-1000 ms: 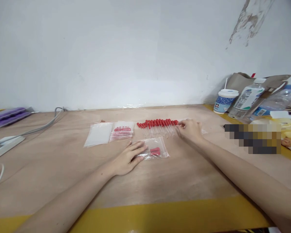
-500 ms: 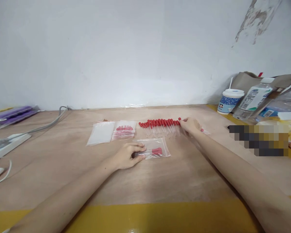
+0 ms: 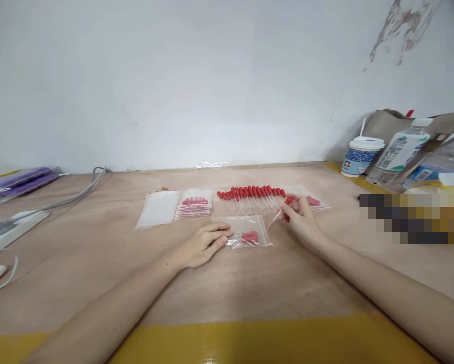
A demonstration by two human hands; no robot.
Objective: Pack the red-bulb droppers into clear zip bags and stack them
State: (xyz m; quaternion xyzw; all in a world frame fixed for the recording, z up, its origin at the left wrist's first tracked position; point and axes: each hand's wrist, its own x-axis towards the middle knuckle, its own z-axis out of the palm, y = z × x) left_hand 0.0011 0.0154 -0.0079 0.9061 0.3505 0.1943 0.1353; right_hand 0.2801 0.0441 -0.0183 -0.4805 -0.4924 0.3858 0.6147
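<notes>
My left hand [image 3: 208,244] lies flat with its fingers stretched out, the tips resting on the left end of a clear zip bag [image 3: 263,237]. Inside that bag are droppers with red bulbs [image 3: 250,236]; their glass ends are partly hidden by my fingers. My right hand [image 3: 301,215] pinches a single dropper [image 3: 276,217] near its red bulb, the glass tip pointing down and left towards the bag's right end. Just behind, a row of several red-bulbed droppers [image 3: 255,194] lies side by side on the table, bulbs facing the wall.
Left of the row sit a stack of filled bags [image 3: 194,205] and a pile of flat clear bags [image 3: 159,207]. Another filled bag [image 3: 316,200] lies behind my right hand. A paper cup [image 3: 359,156], a plastic bottle [image 3: 401,151] and a power strip [image 3: 18,227] stand at the sides.
My right hand has drawn a dropper from the right end of the row and brought it nearer, tilted. The bag and my left hand have shifted slightly right.
</notes>
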